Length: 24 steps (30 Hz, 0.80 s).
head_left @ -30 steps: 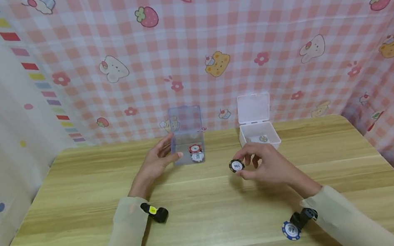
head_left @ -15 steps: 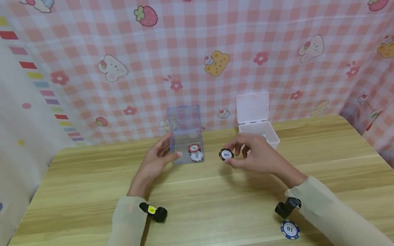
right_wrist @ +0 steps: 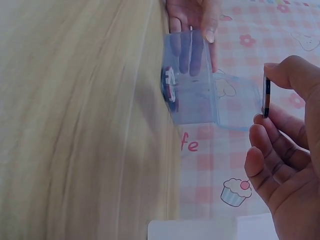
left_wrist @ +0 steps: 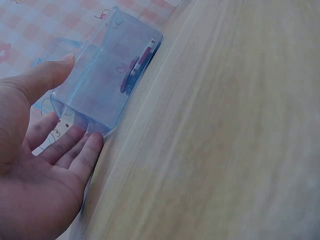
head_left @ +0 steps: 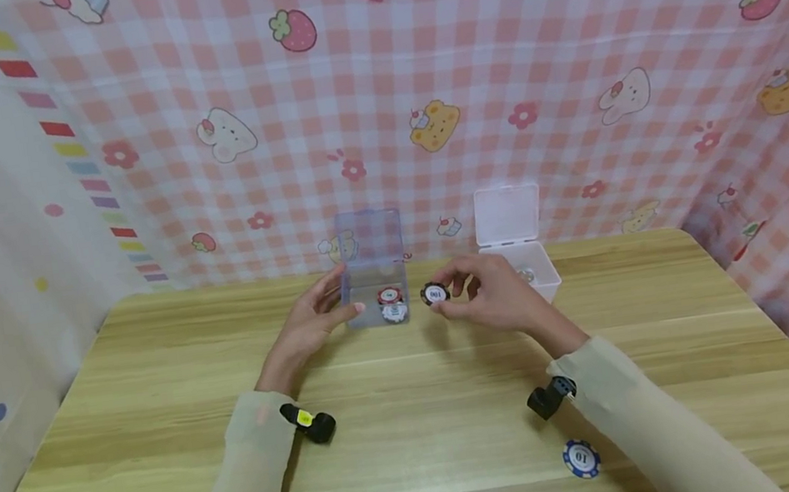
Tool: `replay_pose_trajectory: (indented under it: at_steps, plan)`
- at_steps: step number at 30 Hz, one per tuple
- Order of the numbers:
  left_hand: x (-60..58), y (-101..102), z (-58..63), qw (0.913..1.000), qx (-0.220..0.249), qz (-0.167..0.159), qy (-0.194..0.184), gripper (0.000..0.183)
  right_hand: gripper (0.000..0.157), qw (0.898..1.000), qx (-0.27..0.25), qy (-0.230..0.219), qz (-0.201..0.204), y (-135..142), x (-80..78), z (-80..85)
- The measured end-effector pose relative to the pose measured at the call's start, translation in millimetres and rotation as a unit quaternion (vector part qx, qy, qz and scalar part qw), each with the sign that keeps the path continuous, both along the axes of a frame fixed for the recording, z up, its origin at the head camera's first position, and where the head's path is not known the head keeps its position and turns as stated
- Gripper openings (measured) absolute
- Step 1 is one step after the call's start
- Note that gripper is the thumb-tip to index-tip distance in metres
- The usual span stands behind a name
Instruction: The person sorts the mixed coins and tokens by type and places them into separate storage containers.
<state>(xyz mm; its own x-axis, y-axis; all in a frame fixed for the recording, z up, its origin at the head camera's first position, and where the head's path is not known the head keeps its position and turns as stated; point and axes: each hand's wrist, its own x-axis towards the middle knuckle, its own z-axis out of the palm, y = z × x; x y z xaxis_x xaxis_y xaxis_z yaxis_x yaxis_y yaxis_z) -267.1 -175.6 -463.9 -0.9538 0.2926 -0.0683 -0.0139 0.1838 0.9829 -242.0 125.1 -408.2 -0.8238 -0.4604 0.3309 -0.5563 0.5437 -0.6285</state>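
Note:
A clear bluish plastic box (head_left: 361, 316) with its hinged lid raised stands near the back of the table. Inside lie a red poker chip (head_left: 389, 295) and a white poker chip (head_left: 395, 313), close together at its right side. My left hand (head_left: 305, 326) rests against the box's left side, fingers extended along the wall and thumb by the top rim. A black poker chip (head_left: 435, 294) marked 100 is pinched on edge between thumb and fingers of my right hand (head_left: 493, 289), just right of the box and above the table.
To the right, partly behind my right hand, stands a white box (head_left: 549, 279) with its lid up and silvery round pieces (head_left: 527, 274) inside. A blue poker chip (head_left: 581, 458) marked 10 lies by my right forearm. A pink checked cloth (head_left: 548, 48) hangs behind the table.
My right hand has carried the black poker chip leftward and back, closer to the clear box. The left hand and both boxes have stayed in place.

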Motion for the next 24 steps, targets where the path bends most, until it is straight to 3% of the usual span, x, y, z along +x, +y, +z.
replay_pose_trajectory:
  at_steps: [13,24]
  plan:
    - [-4.2,-1,-7.4,0.9998,-0.005,0.001,0.018,0.083,0.026,1.0,0.005,-0.002,0.001,-16,-17.9,0.6]
    - [-2.9,-2,-5.6,0.9999,-0.004,-0.004,0.014,0.079,0.026,1.0,-0.01,-0.021,0.0,-27,-26.6,0.0]
